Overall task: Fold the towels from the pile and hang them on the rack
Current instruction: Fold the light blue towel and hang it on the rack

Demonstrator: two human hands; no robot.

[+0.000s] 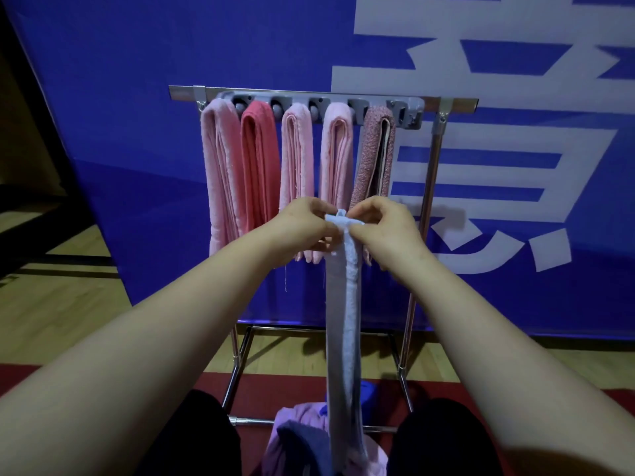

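L hand (304, 223) & R hand (379, 226) each pinch top edge of long pale-blue terry towel (343, 304), hanging folded lengthwise, corners matched, before steel rack (436, 139).

Five folded towels (297, 156) hang on rack (433, 159), banner (137, 97) behind. Nearer, held towel (343, 304) hangs from left hand (305, 225) and right hand (381, 228), pile (299, 438) beneath.

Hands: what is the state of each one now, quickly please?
Left hand: closed, fingers pinching the top end of the blue towel.
Right hand: closed, fingers pinching the same end.
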